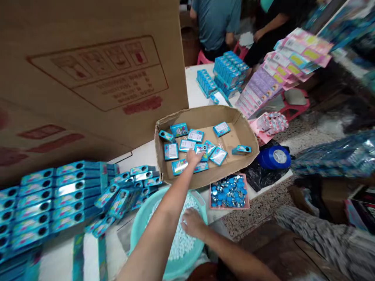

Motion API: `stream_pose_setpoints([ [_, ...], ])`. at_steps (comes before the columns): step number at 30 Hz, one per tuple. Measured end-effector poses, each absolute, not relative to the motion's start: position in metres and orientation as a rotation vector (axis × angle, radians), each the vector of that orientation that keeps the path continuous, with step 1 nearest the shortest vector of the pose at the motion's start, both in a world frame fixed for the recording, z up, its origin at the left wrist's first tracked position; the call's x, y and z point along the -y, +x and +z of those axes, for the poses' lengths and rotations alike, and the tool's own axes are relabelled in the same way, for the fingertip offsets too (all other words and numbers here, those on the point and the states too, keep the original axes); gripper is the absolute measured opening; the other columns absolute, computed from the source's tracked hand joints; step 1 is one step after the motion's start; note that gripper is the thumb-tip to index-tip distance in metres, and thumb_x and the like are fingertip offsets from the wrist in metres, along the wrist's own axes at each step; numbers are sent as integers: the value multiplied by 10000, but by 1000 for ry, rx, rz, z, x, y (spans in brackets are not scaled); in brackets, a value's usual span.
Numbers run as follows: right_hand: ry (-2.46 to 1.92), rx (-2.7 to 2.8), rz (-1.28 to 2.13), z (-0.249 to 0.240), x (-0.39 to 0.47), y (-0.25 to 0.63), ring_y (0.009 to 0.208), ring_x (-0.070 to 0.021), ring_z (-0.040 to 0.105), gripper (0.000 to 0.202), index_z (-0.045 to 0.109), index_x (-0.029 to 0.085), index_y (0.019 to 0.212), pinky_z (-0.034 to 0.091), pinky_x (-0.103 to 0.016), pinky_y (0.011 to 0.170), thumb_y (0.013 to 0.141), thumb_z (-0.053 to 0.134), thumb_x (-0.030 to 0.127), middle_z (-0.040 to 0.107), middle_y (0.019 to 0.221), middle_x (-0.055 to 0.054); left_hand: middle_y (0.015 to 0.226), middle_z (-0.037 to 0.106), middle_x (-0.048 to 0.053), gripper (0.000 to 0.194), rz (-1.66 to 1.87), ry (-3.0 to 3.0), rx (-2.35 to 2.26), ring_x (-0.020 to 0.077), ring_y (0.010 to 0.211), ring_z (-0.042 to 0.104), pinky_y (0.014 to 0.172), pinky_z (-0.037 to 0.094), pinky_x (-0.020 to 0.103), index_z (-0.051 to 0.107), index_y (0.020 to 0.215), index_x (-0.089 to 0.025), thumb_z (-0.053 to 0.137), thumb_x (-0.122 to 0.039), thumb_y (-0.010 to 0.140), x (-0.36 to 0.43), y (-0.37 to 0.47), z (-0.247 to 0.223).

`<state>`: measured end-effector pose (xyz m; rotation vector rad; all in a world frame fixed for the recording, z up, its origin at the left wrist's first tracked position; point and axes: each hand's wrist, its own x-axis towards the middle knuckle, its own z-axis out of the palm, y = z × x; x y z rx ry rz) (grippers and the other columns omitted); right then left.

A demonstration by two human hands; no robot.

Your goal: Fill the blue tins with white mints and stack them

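Left hand is inside the long brown cardboard tray, fingers at a small blue printed carton in the loose group near the middle. Fingertips meet it; can't tell from here if they're gripping it or only resting on it. Right hand is down in the round teal plastic basin, fingers bent at the small pale pieces. Can't tell if it has any between the fingers.

For a clean pick: take the carton by its two narrow edges, not the broad printed face; thin card probably dents if squeezed. Neighbours lie against or over each other, so lift straight up rather than drag. Right side: fingertips only, light pinch; loose pieces likely roll off a full fistful. Keep left forearm high, it crosses above the basin rim. Watch the right elbow side too: shallow pink tray of blue and silver caps sits just beside the basin, easy to knock.
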<state>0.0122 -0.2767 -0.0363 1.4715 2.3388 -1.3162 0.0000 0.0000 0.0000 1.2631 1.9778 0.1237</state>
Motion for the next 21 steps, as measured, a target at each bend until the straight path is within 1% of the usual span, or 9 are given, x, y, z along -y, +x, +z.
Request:
stream_pose_setpoints([
  [2,1450,-2305,-1343,-30,271,14,995,-234,548,165,665,140,902,409,-367,914,837,555,244,640,976,-105,1134,647,182,497,141,1346,-1907,325,1105,582,865,458,368,612,1039,-130,739,-445,677,4,1,4],
  [4,1431,-2317,-1344,-28,265,15,1010,-243,541,175,660,135,930,413,-374,916,839,560,245,633,1018,-120,1106,662,130,442,290,1391,-1843,293,1092,588,887,455,356,621,1012,-167,763,-388,657,17,-5,12],
  [7,1396,-2437,-1303,-29,255,11,1031,-252,531,177,649,143,961,419,-397,927,857,533,227,620,1060,-126,1082,658,92,452,793,1399,-1723,254,1044,607,901,471,362,602,1044,-187,772,-340,654,63,-36,37],
  [9,1409,-2573,-1279,-34,247,5,1074,-261,513,218,631,147,1036,412,-419,951,871,521,237,602,1124,-136,1042,661,67,474,1090,1250,-1694,220,979,635,889,492,351,586,1055,-191,775,-342,648,111,-69,62],
  [10,1395,-2640,-1274,-37,242,2,1094,-263,505,242,620,153,1074,402,-433,971,876,517,247,594,1153,-137,1024,663,56,481,1170,1178,-1715,211,960,642,890,499,354,586,1042,-193,786,-347,632,139,-87,75],
  [13,1405,-2749,-1248,-50,228,-9,1171,-273,473,308,600,152,1154,369,-457,1025,895,491,276,568,1230,-149,926,687,36,540,1249,856,-1886,212,872,668,861,529,392,591,1022,-178,824,-353,568,227,-144,106],
  [15,1363,-2793,-1260,-60,221,-15,1234,-274,434,365,573,160,1225,334,-463,1069,901,481,301,527,1312,-144,908,703,50,510,1156,640,-1963,229,860,674,859,538,414,631,969,-154,839,-348,545,285,-175,114],
  [17,1331,-2801,-1273,-71,218,-20,1268,-277,409,419,537,166,1288,307,-470,1095,903,473,320,492,1366,-140,895,714,54,473,1110,419,-1964,238,879,676,877,535,422,658,935,-147,841,-344,546,337,-195,113],
  [21,1237,-2834,-1292,-87,225,-34,1297,-287,384,496,475,177,1363,259,-485,1125,900,475,355,468,1399,-129,977,720,57,488,1174,22,-1804,229,961,669,957,495,412,669,995,-160,840,-313,564,407,-194,93],
])
